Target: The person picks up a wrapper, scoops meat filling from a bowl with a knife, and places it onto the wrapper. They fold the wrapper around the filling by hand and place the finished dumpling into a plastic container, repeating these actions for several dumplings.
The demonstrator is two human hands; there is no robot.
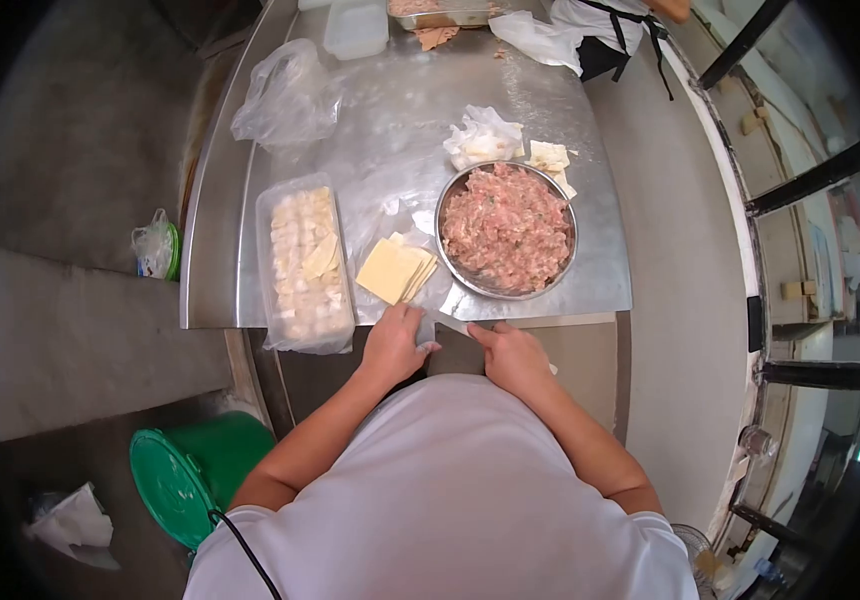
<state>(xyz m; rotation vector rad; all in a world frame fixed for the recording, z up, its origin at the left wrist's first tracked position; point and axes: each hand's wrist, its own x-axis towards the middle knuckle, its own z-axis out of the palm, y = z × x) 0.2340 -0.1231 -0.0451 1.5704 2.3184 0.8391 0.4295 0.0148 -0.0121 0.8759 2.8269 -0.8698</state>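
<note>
My left hand (393, 345) and my right hand (513, 353) are at the table's near edge, fingers closed. Between them stretches a translucent plastic bag (452, 324), pinched on both sides. Part of this plastic lies on the table under a fanned stack of square yellow dough wrappers (390, 270), just beyond my left hand. Past my right hand stands a round metal bowl (440, 240) heaped with pink minced meat (507, 228). To the left, a clear plastic tray (263, 240) holds rows of wrapped dumplings (300, 280), with a loose wrapper on top.
A crumpled clear bag (290, 100) lies at the far left of the steel table (400, 120). Behind the bowl are a white plastic bundle (485, 138) and wrapper scraps (550, 158). Containers (357, 28) and a person in an apron (600, 25) are at the far end. A green bucket (175, 480) stands below left.
</note>
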